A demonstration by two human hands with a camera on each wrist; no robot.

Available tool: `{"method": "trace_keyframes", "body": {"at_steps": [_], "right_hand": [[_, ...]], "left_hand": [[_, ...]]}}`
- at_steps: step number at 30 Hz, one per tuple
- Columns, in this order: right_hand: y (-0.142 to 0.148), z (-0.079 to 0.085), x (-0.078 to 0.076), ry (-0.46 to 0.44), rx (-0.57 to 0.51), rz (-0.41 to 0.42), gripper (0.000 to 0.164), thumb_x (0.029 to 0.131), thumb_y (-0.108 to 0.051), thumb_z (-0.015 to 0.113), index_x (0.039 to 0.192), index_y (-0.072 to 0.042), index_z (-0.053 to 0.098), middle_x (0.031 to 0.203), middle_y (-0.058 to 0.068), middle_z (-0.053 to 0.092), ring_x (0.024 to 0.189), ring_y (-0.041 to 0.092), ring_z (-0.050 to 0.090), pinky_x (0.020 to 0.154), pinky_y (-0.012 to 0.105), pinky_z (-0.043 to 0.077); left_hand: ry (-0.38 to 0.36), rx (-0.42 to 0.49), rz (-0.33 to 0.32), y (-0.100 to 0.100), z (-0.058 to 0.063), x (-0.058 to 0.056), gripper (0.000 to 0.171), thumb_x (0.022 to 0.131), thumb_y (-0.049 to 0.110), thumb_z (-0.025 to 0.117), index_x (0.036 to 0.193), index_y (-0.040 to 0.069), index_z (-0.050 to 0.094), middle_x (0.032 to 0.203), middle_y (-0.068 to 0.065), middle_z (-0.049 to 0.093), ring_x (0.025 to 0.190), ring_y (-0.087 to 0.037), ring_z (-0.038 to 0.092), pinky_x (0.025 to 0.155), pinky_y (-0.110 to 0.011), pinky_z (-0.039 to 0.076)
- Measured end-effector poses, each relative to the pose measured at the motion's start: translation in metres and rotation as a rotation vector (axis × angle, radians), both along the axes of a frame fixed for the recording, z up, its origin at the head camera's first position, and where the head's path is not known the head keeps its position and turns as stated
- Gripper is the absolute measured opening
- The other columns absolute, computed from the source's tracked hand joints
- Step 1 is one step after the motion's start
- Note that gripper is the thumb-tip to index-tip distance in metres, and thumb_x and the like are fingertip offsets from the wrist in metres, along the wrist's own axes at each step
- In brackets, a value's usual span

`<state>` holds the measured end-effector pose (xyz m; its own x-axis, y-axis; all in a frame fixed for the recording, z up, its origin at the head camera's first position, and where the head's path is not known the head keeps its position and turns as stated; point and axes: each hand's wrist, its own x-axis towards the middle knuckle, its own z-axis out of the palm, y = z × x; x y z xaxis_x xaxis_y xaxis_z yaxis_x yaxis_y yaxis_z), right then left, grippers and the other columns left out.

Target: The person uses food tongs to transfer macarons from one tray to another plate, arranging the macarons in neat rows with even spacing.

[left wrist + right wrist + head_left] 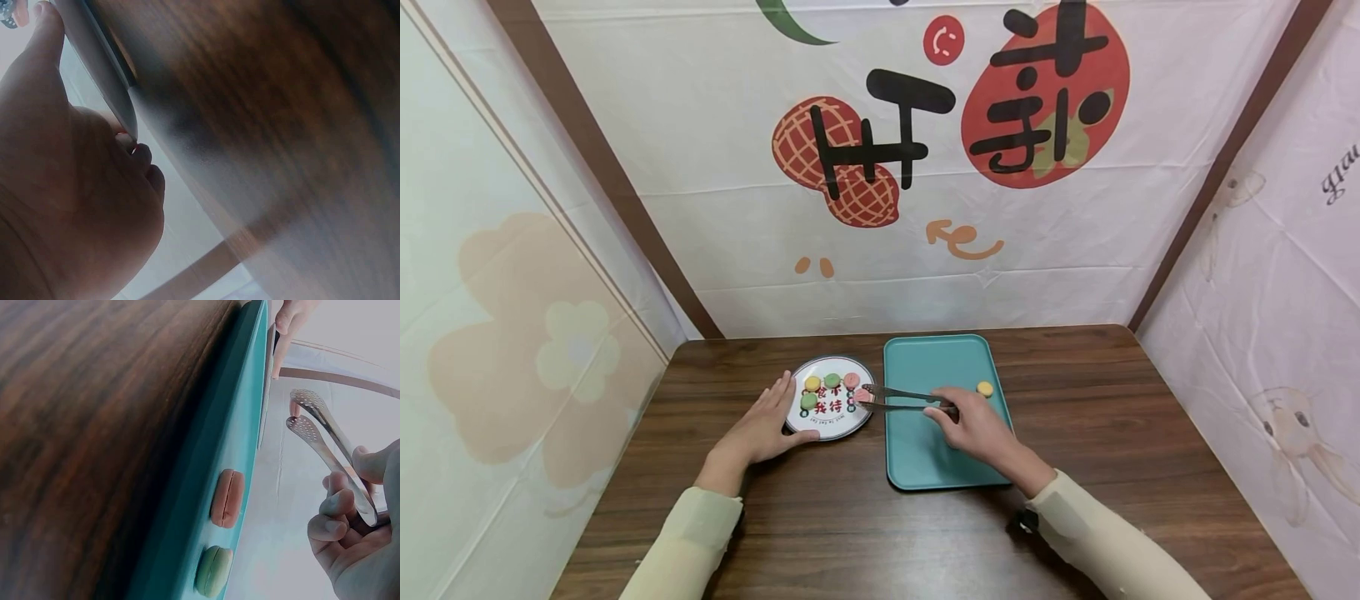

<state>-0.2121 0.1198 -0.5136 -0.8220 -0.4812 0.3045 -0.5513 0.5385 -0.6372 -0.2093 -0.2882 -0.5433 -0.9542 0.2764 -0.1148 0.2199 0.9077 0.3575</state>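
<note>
Holding: right hand (976, 425), fingers curled round metal tongs (331, 427); perforated tips narrow, closed on a carried pink macaron (863, 397) at the right rim of the plate (842, 427); contact between that piece and the plate cannot be told

Left hand (763, 423): fingers straight, set along the plate's left rim, thumb apart from them at the near rim; nothing pinched, the hand apparently steadying the plate

Done, as judged from the layout: four macarons on the plate, being one yellow (812, 383), one green (832, 380) and one pink (851, 380) along the far side, plus a second green (808, 402) at left; a fifth, in the tongs, all but delivered

Left, by the same judgement: three at least on the teal tray (925, 457), being a yellow macaron (985, 389) near the right rim, and a pink macaron (228, 498) and a green macaron (214, 571) shown only by the right wrist view; the right hand covers part of the tray, so the count may run short

Around: wood-grained table (850, 521) beneath; printed cloth (880, 292) behind

In the way: the plate's pink piece, just beside the carried one, leaving little room to set down
</note>
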Motion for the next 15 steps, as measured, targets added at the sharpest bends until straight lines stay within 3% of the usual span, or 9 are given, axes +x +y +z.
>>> {"method": "trace_keyframes", "body": {"at_steps": [15], "right_hand": [[-0.025,0.002,-0.007,0.013,0.019,0.009,0.035,0.107,-0.027,0.071,0.127,0.001,0.074,0.081,-0.006,0.062,0.063,0.007,0.049,0.057,0.026,0.046]], "left_hand": [[-0.005,0.005,-0.008,-0.001,-0.001,0.000,0.124,0.095,0.076,0.063,0.169,-0.007,0.009,0.178,-0.025,0.004,0.165,-0.042,0.009,0.133,-0.058,0.015]]}}
